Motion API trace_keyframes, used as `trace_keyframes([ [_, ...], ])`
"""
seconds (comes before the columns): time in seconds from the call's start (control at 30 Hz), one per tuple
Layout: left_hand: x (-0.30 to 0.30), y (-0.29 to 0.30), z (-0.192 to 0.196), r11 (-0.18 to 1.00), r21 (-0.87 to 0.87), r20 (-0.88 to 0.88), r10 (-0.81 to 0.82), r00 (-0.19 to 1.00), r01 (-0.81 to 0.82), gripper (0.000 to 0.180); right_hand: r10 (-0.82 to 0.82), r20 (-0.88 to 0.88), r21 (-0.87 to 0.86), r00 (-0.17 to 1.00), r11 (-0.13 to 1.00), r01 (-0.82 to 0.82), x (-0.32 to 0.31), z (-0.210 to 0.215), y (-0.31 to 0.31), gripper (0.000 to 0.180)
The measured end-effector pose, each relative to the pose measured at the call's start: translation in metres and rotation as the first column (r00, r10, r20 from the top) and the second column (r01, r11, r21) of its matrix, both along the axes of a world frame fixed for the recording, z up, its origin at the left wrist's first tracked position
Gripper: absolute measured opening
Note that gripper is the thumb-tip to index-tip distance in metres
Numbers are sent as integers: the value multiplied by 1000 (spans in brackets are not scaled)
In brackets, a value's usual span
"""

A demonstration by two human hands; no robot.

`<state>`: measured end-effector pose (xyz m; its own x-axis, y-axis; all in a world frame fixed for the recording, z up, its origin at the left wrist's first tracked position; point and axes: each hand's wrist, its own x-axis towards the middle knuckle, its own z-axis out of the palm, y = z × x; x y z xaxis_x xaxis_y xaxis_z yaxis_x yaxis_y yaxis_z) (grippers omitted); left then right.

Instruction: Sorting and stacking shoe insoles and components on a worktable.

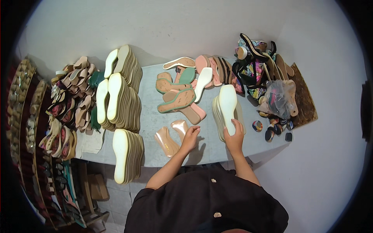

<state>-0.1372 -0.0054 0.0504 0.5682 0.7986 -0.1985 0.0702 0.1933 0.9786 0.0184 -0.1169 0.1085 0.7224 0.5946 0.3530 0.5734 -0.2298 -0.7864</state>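
My right hand has its thumb and fingers closed around the narrow heel end of a white insole. That insole lies over a stack of similar cream insoles, slightly askew to it. To its left, my left hand is raised over the table with its fingers curled together; whether anything small is in them I cannot make out. Beside and partly behind it are two shiny tan shoe pieces, one lying whole in sight and the other partly covered by the hand.
Tall stacks of cream insoles line the left of the grey-blue table. Loose sandal soles lie farther back. Floral sandals, a clear plastic bag and small dark round pieces occupy the right. Shoe racks stand far left.
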Motion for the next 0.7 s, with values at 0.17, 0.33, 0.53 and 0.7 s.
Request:
trace_keyframes([
  [0.17, -8, 5, -28, 989, 118, -61, -82, 995, 89, 33, -57, 228, -91, 972, 993, 80, 3, -27, 9, 40],
  [0.33, -11, 0, -19, 989, -28, -74, -147, 986, 145, 31, 37, 160, -216, 986, 976, -2, 17, -58, -2, 39],
  [0.53, -7, -5, -14, 980, -142, -35, -147, 988, 141, 30, 54, 55, -156, 997, 987, -45, 17, -56, 1, 42],
  [0.7, 5, -2, -25, 993, -49, 9, -107, 994, 107, 36, 64, 8, -167, 998, 984, -62, 23, -50, 5, 48],
])
